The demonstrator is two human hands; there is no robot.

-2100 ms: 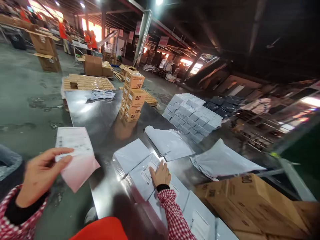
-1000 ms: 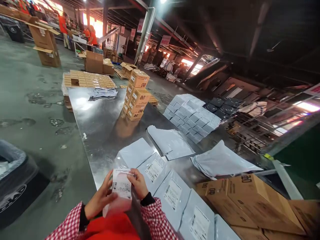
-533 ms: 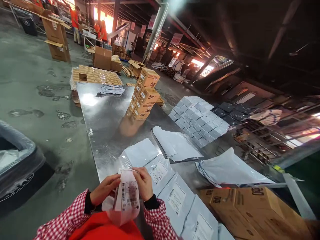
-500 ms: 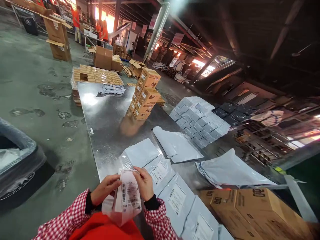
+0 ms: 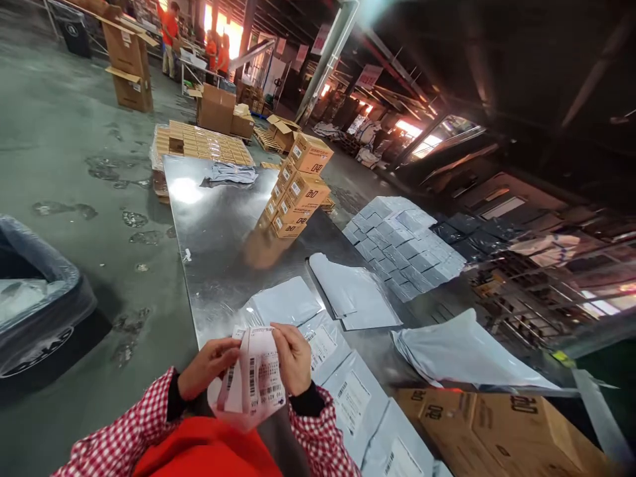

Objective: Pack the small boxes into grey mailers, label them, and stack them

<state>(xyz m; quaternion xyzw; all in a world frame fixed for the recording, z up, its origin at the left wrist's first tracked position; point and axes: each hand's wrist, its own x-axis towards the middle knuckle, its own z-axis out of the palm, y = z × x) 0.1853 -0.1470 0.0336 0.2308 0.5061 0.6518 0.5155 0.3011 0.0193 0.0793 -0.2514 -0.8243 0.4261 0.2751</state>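
Between both hands, close to my body, is a strip of printed shipping labels [image 5: 262, 371] with barcodes, folded over on itself. My left hand [image 5: 209, 366] pinches its left side, thumb on top. The upper right edge is gripped by my right hand [image 5: 294, 358], fingers curled behind the paper. Just beyond the hands lies a grey mailer bag [image 5: 285, 303] with no label on its upper face. Labelled parcels [image 5: 352, 397] run in a row to the right of my right hand, down to the bottom of the view.
The metal table [image 5: 218, 245] holds stacked brown cartons [image 5: 303, 192], flat mailer bags [image 5: 355, 291] and a bag pile [image 5: 231, 172]. A lined bin [image 5: 44, 291] stands left. Cartons [image 5: 497, 424] sit lower right; wrapped parcels [image 5: 402, 242] are piled beyond. Several people work far back.
The label strip has opened out a little, and more of a second barcode shows beside my left hand. My right hand has moved slightly up and right. The view has shifted slightly.
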